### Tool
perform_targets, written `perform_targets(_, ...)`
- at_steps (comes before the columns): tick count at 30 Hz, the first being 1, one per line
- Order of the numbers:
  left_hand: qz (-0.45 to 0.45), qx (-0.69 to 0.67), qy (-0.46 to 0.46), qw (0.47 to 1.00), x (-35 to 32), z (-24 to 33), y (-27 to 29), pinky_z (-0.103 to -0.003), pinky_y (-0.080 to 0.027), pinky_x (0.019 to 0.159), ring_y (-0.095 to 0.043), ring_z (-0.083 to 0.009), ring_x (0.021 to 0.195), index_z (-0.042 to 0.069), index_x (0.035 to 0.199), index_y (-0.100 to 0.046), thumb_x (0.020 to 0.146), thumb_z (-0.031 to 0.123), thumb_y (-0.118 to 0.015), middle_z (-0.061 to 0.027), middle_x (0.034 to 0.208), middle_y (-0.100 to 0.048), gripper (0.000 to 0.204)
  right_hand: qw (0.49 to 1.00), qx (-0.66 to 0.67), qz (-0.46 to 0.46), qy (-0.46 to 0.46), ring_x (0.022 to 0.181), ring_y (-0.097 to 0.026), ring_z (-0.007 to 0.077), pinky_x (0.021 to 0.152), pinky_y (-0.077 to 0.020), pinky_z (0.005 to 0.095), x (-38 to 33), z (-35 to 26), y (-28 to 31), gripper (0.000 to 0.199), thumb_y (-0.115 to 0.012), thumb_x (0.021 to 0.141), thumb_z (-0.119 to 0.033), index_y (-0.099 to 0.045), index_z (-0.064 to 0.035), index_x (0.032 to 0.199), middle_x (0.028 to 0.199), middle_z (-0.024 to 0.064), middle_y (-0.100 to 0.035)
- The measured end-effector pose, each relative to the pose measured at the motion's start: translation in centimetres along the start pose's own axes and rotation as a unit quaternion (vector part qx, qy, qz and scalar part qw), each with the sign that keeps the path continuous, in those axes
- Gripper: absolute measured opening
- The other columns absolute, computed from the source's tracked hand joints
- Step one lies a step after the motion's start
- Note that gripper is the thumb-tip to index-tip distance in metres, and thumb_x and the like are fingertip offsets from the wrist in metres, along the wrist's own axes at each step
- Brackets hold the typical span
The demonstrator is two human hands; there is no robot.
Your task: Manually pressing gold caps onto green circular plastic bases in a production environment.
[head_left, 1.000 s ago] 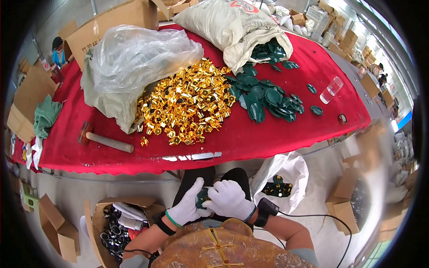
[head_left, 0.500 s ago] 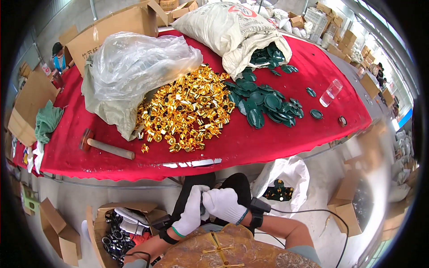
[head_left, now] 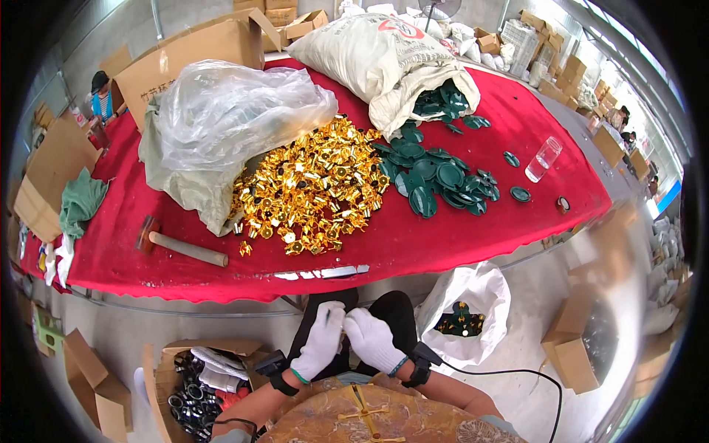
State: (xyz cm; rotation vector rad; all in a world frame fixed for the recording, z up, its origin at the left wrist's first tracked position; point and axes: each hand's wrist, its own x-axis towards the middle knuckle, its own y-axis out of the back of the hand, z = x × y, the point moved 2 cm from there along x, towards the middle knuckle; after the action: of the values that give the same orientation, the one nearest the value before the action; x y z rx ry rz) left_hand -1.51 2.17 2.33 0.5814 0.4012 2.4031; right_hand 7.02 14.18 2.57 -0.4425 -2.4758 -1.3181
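Note:
Both my hands wear white gloves and meet over my lap, below the red table's front edge (head_left: 317, 275). My left hand (head_left: 321, 344) and my right hand (head_left: 371, 341) press together around a small dark piece that is almost hidden between the fingers. On the table ahead lies a heap of shiny gold pieces (head_left: 310, 188) spilling from a clear plastic-lined sack (head_left: 221, 125). Beside it is a pile of dark green round pieces (head_left: 436, 173) pouring from a white woven sack (head_left: 384, 63).
A mallet (head_left: 181, 247) lies at the table's front left, a clear cup (head_left: 543, 159) at the right. A white bag (head_left: 465, 314) with assembled green-gold pieces sits by my right knee. A cardboard box of dark parts (head_left: 196, 376) stands at my left. Cartons line the surroundings.
My hands have stayed together over my lap, shifting slightly up toward the table edge while working the small piece. The view tilted a little; the piles on the table are unchanged.

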Motion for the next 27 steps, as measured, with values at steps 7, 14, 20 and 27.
perform_targets(7, -0.159, -0.545, 0.469, 0.676, -2.5, 1.2, 1.1, -0.026, -0.043, 0.053, -0.060, -0.0101, 0.068, 0.020, 0.112, -0.062, 0.108, 0.065, -0.040, 0.0038, 0.083, -0.064, 0.050, 0.988, -0.119, -0.054, 0.079, 0.065, -0.067, 0.0263, 0.054, -0.0509, 0.0389, 0.9, -1.9, 2.5, 0.038, -0.064, 0.095, -0.047, -0.069, -0.0099, 0.088, 0.077, 0.0093, -0.063)
perform_targets(14, -0.127, -0.465, 0.371, 0.794, -5.1, 1.5, 0.4, -0.027, -0.043, 0.053, -0.055, -0.0097, 0.062, 0.014, 0.114, -0.059, 0.112, 0.055, -0.037, 0.0009, 0.080, -0.061, 0.046, 0.984, -0.140, -0.038, 0.103, 0.054, -0.066, 0.0262, 0.049, -0.0499, 0.0398, -1.4, -2.2, 0.7, 0.028, -0.062, 0.097, -0.038, -0.067, -0.0123, 0.085, 0.068, 0.0075, -0.066)
perform_targets(20, 0.007, -0.134, 0.071, 0.988, -5.3, 4.8, 1.7, -0.044, -0.053, 0.082, -0.063, -0.0317, 0.087, 0.001, 0.131, -0.052, 0.105, 0.034, -0.062, -0.0168, 0.100, -0.060, 0.044, 0.916, 0.251, -0.123, -0.287, 0.049, -0.062, 0.0298, 0.037, -0.0456, 0.0422, -3.6, -2.7, -2.6, 0.017, -0.048, 0.105, -0.026, -0.054, -0.0108, 0.112, 0.071, 0.0121, -0.064)
perform_targets(27, -0.061, 0.043, -0.055, 0.996, -5.7, 4.4, 2.1, -0.048, -0.050, 0.087, -0.058, -0.0394, 0.099, 0.001, 0.140, -0.047, 0.098, 0.033, -0.069, -0.0229, 0.111, -0.052, 0.057, 0.786, 0.385, -0.187, -0.446, 0.043, -0.052, 0.0240, 0.039, -0.0480, 0.0415, -3.2, -3.4, -1.2, 0.053, -0.028, 0.111, -0.049, -0.059, -0.0055, 0.112, 0.066, 0.0069, -0.052)
